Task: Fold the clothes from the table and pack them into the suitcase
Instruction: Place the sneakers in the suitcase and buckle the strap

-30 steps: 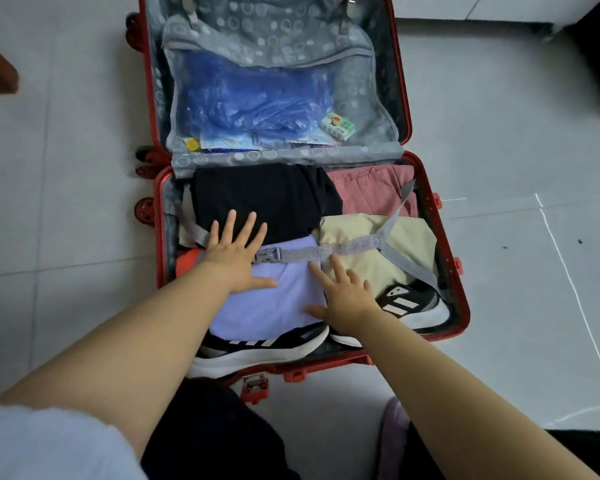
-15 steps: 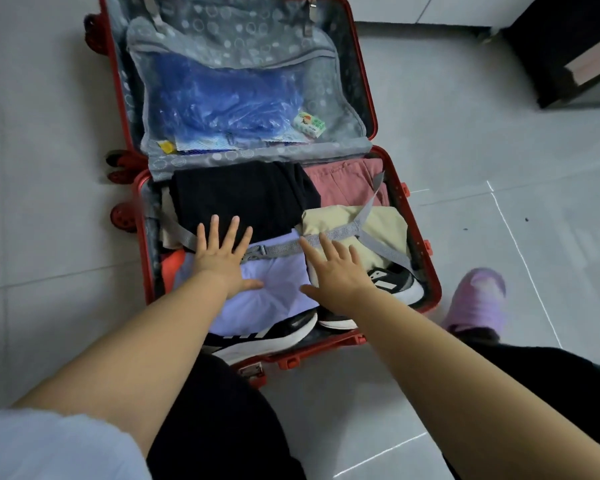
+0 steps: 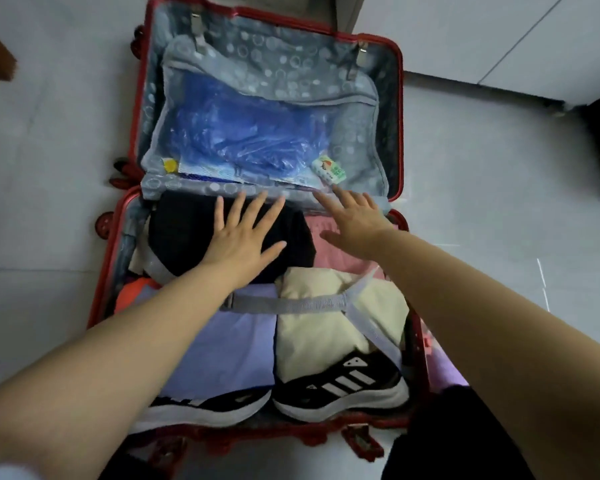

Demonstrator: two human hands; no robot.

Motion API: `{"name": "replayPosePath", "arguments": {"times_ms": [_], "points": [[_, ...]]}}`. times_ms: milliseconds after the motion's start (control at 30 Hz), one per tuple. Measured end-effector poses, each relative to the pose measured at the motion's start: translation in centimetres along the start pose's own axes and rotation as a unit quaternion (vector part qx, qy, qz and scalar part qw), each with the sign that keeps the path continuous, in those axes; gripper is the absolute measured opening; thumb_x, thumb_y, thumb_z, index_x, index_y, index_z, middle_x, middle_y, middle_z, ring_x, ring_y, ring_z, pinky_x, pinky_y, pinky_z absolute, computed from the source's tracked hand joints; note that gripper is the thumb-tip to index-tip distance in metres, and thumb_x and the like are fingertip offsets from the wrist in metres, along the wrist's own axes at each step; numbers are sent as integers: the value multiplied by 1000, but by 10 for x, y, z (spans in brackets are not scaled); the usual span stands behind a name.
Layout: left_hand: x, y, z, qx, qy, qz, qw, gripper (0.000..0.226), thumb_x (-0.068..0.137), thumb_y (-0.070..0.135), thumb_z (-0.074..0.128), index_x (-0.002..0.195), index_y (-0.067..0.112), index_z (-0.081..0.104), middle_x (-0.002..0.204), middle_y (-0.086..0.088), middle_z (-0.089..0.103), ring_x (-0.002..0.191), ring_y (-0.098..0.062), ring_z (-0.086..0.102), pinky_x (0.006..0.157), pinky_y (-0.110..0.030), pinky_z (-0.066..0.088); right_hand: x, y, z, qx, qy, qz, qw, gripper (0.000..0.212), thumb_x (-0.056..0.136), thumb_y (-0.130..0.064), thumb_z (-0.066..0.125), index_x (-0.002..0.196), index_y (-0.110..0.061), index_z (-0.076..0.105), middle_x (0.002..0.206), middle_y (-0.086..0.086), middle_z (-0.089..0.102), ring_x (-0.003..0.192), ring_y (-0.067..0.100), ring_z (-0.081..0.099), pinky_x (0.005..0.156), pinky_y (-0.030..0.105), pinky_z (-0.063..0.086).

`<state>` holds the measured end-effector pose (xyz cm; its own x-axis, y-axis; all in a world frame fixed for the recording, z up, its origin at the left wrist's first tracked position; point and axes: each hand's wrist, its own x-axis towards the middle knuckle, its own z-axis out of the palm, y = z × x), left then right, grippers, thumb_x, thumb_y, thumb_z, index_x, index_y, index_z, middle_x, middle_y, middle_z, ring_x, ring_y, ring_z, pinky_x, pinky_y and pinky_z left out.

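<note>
The folded clothes lie packed in the near half of the open red suitcase (image 3: 401, 116), which rests on the pale tiled floor (image 3: 49, 168). A black garment (image 3: 184, 237) fills the far left of that half. A pink garment (image 3: 336, 266) sits beside it on the right. A lavender garment (image 3: 236, 348) and a cream garment (image 3: 312, 337) lie side by side nearer the person. A grey strap (image 3: 291, 303) crosses over the lavender and cream pieces. The left grip (image 3: 243, 233) is released, its fingers straight and spread, with the palm resting flat on the black garment. The right grip (image 3: 354, 223) is also released and grasps nothing. Its fingers are stretched over the pink garment towards the edge of the lid's lining, but blur hides whether they touch the cloth. Two black-and-white sneakers (image 3: 340, 386) lie on their sides along the near wall of the case. An orange item (image 3: 132, 292) shows at the left wall. In the raised lid, a grey mesh pocket holds a blue plastic bag (image 3: 243, 136) and a small white-and-green packet (image 3: 329, 169).
</note>
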<state>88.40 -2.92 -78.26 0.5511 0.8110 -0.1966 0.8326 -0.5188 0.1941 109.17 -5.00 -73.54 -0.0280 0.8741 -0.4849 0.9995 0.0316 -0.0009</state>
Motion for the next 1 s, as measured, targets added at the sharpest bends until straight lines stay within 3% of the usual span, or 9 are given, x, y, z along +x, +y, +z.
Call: {"name": "replayPosePath", "arguments": {"times_ms": [133, 267, 400, 567, 733, 833, 900, 933, 1000], "points": [[49, 41, -2, -30, -1, -51, 998, 68, 95, 56, 19, 136, 34, -31, 159, 1, -7, 145, -25, -12, 109, -49, -20, 25, 41, -12, -23, -12, -52, 998, 73, 97, -44, 43, 151, -30, -5, 159, 6, -2, 145, 29, 8, 116, 41, 6], [75, 72, 0, -56, -21, -120, 991, 68, 96, 54, 22, 144, 33, -21, 158, 0, 7, 146, -23, -1, 111, -49, -17, 48, 79, -16, 13, -77, -106, 991, 75, 97, -40, 45, 151, -29, -5, 159, 8, 2, 144, 32, 11, 115, 43, 13], [81, 106, -22, -73, -87, -219, 969, 67, 97, 54, 21, 146, 32, -18, 157, -1, 13, 145, -22, 7, 112, -50, -14, 50, 99, -34, 99, -150, -132, 975, 76, 96, -37, 48, 151, -28, -4, 158, 9, 12, 142, 33, 18, 114, 46, 23], [69, 159, -90, -119, -100, -314, 937, 61, 99, 48, 22, 150, 24, 2, 156, -2, 19, 144, -21, 12, 115, -47, -8, 7, 107, -88, 204, -179, -130, 954, 68, 97, -37, 49, 151, -26, 10, 154, 11, 23, 138, 32, 28, 111, 42, 26], [65, 199, -107, -203, -45, -365, 907, 45, 100, 40, 26, 140, 21, 36, 144, 0, 42, 134, -18, 35, 116, -39, 14, -9, 118, -115, 250, -164, -109, 948, 61, 96, -32, 51, 148, -24, 20, 149, 11, 33, 130, 31, 40, 105, 41, 37], [58, 210, -100, -270, 27, -388, 881, 43, 98, 38, 31, 124, 12, 53, 123, -9, 59, 112, -27, 53, 98, -35, 34, -10, 132, -112, 278, -172, -91, 941, 59, 96, -29, 52, 146, -23, 22, 146, 10, 36, 127, 31, 44, 102, 41, 41], [49, 222, -104, -337, 54, -385, 858, 63, 88, 47, 22, 113, 3, 59, 109, -15, 63, 99, -31, 58, 86, -35, 40, -11, 141, -109, 313, -179, -65, 930, 57, 96, -25, 52, 145, -23, 24, 145, 9, 38, 124, 29, 47, 101, 40, 42], [44, 227, -106, -356, 65, -379, 852, 68, 85, 49, 19, 109, 0, 61, 105, -16, 63, 96, -32, 58, 84, -35, 42, -10, 146, -109, 339, -174, -51, 923, 56, 95, -23, 52, 145, -23, 25, 145, 8, 38, 119, 27, 51, 98, 38, 45], [35, 237, -118, -375, 59, -378, 845, 63, 87, 46, 23, 111, 1, 60, 107, -16, 61, 99, -32, 56, 86, -38, 44, -18, 155, -117, 388, -151, -17, 909, 54, 95, -20, 53, 143, -22, 29, 141, 6, 43, 95, 19, 58, 78, 26, 51]]}}
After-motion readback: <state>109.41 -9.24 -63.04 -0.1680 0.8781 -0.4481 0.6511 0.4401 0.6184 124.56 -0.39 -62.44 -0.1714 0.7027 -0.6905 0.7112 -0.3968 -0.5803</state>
